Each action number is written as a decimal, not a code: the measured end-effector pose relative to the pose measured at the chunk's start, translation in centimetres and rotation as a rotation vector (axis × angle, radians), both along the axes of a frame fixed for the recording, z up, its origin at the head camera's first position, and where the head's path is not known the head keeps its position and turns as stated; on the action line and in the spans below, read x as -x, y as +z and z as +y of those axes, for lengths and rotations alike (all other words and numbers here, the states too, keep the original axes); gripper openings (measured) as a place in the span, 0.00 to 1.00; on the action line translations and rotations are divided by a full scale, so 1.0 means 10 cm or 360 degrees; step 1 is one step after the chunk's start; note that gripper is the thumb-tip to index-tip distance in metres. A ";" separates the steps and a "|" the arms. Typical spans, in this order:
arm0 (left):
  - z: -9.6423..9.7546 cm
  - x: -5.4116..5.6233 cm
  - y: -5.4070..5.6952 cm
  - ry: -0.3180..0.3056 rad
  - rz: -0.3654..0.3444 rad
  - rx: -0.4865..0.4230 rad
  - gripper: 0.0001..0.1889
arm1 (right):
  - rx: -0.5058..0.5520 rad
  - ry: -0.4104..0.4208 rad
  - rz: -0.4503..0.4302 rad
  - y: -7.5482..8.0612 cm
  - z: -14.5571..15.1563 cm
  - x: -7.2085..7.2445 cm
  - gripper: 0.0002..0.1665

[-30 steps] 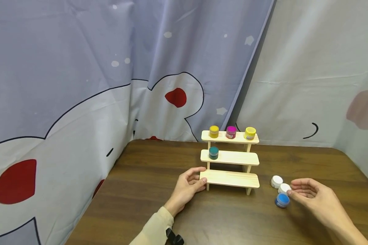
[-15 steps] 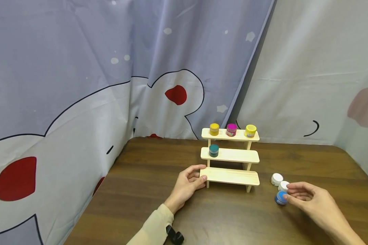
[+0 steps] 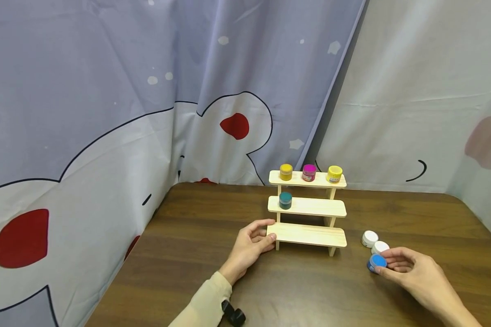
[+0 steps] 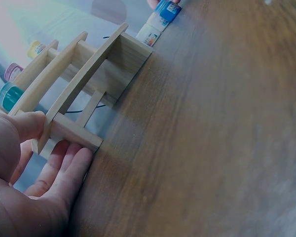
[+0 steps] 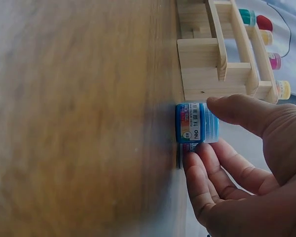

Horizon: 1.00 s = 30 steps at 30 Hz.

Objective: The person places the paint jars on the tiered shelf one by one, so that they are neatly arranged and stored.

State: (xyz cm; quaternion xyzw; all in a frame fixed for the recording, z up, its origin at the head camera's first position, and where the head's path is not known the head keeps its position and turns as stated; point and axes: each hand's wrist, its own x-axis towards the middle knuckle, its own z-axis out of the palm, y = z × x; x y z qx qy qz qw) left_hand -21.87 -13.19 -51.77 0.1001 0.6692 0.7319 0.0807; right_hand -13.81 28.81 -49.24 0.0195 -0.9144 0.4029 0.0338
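Right hand (image 3: 413, 272) pinches the blue jar (image 3: 377, 262) where it stands on the table (image 3: 196, 254): thumb on one side, fingers curled at the other. The wrist view confirms it, with the thumb over the lid end of the blue jar (image 5: 197, 122) and the fingers (image 5: 209, 170) underneath; I read the jar as seated on the wood, not lifted. A side grip like this leaves the base free for setting it down flat.

Left hand (image 3: 251, 247) clasps the left end of the wooden rack (image 3: 307, 234), thumb over the bottom step, fingers tucked beneath. From the wrist camera the thumb (image 4: 24, 126) presses the end post and the fingers (image 4: 64, 170) lie under the lowest slat. I judge this a brace so the light rack (image 4: 89, 74) does not slide.

Two white jars (image 3: 374, 243) sit just beyond the blue one, touching or nearly so; I cannot tell which. On the top step are a yellow jar (image 3: 286, 172), a pink jar (image 3: 308, 172) and another yellow jar (image 3: 334, 174). A green jar (image 3: 285, 200) stands at the left of the middle step, so the jars line up left to right. The bottom step holds nothing. A printed curtain (image 3: 106, 113) hangs behind.
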 end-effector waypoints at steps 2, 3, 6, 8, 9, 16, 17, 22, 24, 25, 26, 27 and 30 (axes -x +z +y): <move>0.00 0.00 0.00 0.0001 -0.0002 0.0001 0.21 | 0.0003 -0.0004 -0.0001 -0.01 0.00 0.00 0.28; 0.00 0.00 0.00 0.0001 -0.0003 0.0001 0.21 | 0.0002 -0.0006 -0.0005 -0.01 0.00 0.00 0.29; 0.00 0.00 0.00 0.0003 -0.0004 0.0002 0.22 | -0.0011 -0.0008 -0.0021 -0.01 0.00 0.00 0.29; 0.00 0.00 0.00 0.0004 -0.0006 0.0000 0.22 | -0.0025 -0.0007 -0.0029 -0.01 0.00 0.00 0.29; 0.00 0.00 0.00 0.0006 -0.0006 -0.0001 0.22 | -0.0033 -0.0005 -0.0031 -0.01 0.00 0.00 0.29; 0.00 0.00 0.00 0.0011 -0.0009 -0.0004 0.22 | -0.0054 -0.0013 -0.0019 0.01 -0.01 0.00 0.28; 0.00 0.00 0.00 0.0011 -0.0008 -0.0004 0.22 | -0.0055 -0.0013 -0.0020 0.01 -0.01 0.01 0.28; 0.00 0.00 0.01 0.0012 -0.0008 -0.0004 0.22 | -0.0087 -0.0018 -0.0044 0.03 -0.02 0.01 0.30; 0.00 0.00 0.01 0.0013 -0.0007 -0.0004 0.22 | -0.0102 -0.0025 -0.0061 0.03 -0.02 0.01 0.31; 0.00 0.00 0.01 0.0012 -0.0009 -0.0003 0.22 | -0.0105 -0.0028 -0.0069 0.03 -0.02 0.01 0.32; 0.00 0.00 0.00 0.0010 -0.0010 -0.0003 0.22 | -0.0106 -0.0032 -0.0072 0.02 -0.03 0.01 0.32; 0.00 0.00 0.00 0.0010 -0.0011 -0.0001 0.22 | -0.0106 -0.0039 -0.0077 0.02 -0.03 0.01 0.32; 0.00 0.00 0.00 0.0006 -0.0011 -0.0004 0.22 | -0.0081 -0.0043 -0.0079 0.01 -0.04 0.01 0.32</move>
